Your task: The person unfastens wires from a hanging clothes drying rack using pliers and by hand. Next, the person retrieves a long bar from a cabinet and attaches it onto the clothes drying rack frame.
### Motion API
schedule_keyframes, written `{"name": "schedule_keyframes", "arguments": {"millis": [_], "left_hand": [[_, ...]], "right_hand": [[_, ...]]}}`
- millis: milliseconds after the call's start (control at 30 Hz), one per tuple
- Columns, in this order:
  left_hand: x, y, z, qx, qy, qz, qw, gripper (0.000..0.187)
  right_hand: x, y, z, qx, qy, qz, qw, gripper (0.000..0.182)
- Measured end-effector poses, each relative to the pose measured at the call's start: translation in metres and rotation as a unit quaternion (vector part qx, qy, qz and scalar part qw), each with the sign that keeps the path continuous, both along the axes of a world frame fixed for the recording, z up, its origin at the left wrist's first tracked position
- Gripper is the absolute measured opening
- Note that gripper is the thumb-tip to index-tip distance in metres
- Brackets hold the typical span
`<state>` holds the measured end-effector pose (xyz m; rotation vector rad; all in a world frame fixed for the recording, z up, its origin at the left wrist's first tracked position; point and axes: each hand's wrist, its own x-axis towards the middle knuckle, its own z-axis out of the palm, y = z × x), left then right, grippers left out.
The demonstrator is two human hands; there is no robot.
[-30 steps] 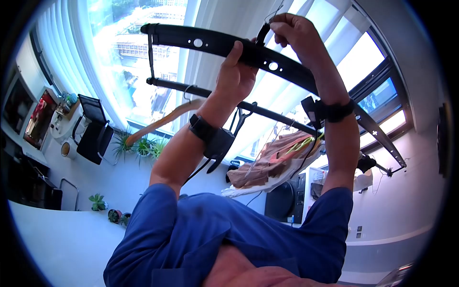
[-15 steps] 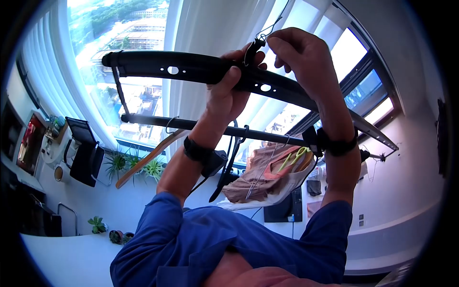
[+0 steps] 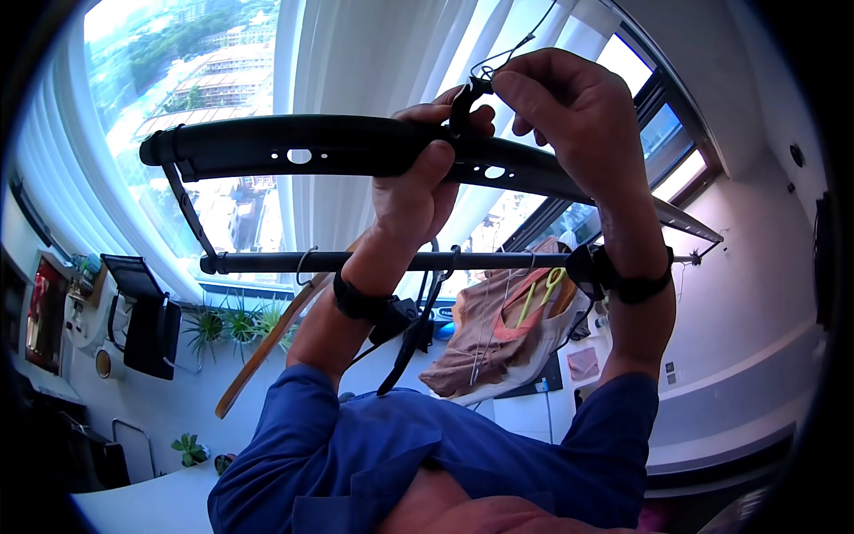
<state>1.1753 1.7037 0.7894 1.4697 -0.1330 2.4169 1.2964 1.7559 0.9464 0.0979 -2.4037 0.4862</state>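
A long black curved bar (image 3: pixel 347 147) with round holes, the top of a hanging clothes rack, crosses in front of me. My left hand (image 3: pixel 418 182) wraps around its middle, thumb in front and fingers behind, beside a black hook (image 3: pixel 462 107). A thin wire (image 3: pixel 511 59) runs from a small loop at the hook's top up out of view. My right hand (image 3: pixel 574 116) is closed in a pinch at this loop, its fingertips partly hiding the wire. Below hangs the rack's black lower rod (image 3: pixel 498 261), joined to the bar by a strap (image 3: pixel 189 209) at the left end.
On the lower rod hang a wooden hanger (image 3: pixel 267 360), a black hanger (image 3: pixel 414 334) and brown clothing (image 3: pixel 485 334) with a yellow-green hanger (image 3: pixel 553 280). Behind are white curtains (image 3: pixel 356 71), a tall window, potted plants (image 3: pixel 240 325) and a black chair (image 3: pixel 147 325).
The view has shifted, and the rack's left end now appears lower and further left. Both hands keep their places, the left on the bar and the right at the wire loop.
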Motion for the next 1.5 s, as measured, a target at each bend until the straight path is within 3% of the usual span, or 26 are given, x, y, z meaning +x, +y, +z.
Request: {"name": "schedule_keyframes", "arguments": {"millis": [100,300,567,633,667,700,767,900,1033,1100,1200,1333,1400,1500], "left_hand": [[0.003,-0.001,0.003,0.005,-0.02,0.015,1.0,0.03],[0.005,-0.001,0.003,0.027,-0.045,-0.036,0.998,0.033],[0.009,-0.009,0.008,0.034,-0.046,-0.032,0.998,0.033],[0.011,-0.01,0.011,0.037,-0.041,-0.039,0.998,0.033],[0.012,-0.011,0.011,0.041,-0.04,-0.034,0.998,0.033],[0.013,-0.012,0.011,0.045,-0.039,-0.029,0.998,0.032],[0.014,-0.014,0.011,0.038,-0.046,-0.033,0.998,0.032],[0.015,-0.01,0.01,0.028,-0.05,-0.034,0.998,0.032],[0.017,-0.014,0.012,0.023,-0.061,-0.027,0.997,0.031],[0.016,-0.014,0.012,0.031,-0.043,-0.022,0.998,0.031],[0.015,-0.011,0.013,0.034,-0.035,-0.008,0.999,0.03],[0.014,-0.01,0.011,0.033,-0.025,-0.008,0.999,0.031],[0.013,-0.008,0.01,0.039,-0.029,-0.007,0.999,0.03],[0.01,-0.009,0.009,0.036,-0.011,-0.007,0.999,0.03]], "right_hand": [[0.0,-0.008,0.006,0.012,-0.012,-0.02,1.0,0.028],[-0.002,-0.023,0.011,-0.095,-0.034,-0.081,0.992,0.029],[0.009,-0.032,0.043,0.048,-0.114,-0.145,0.982,0.03],[0.008,-0.033,0.05,-0.102,-0.193,-0.121,0.968,0.019],[0.008,-0.016,0.056,-0.112,-0.247,-0.077,0.959,0.018],[0.009,-0.014,0.052,-0.112,-0.246,-0.079,0.96,0.018],[0.008,-0.013,0.046,-0.242,-0.215,-0.021,0.946,0.018],[0.01,-0.03,0.032,-0.233,-0.102,-0.027,0.967,0.02],[0.022,-0.015,0.045,-0.239,-0.195,-0.015,0.951,0.018],[0.024,-0.004,0.044,-0.385,-0.254,0.11,0.88,0.016],[0.022,0.001,0.036,-0.448,-0.253,0.123,0.849,0.014],[0.026,0.002,0.039,-0.375,-0.267,0.082,0.884,0.017],[0.033,-0.012,0.05,-0.123,-0.235,-0.076,0.961,0.017],[0.032,-0.001,0.059,-0.092,-0.27,-0.052,0.957,0.019]]}}
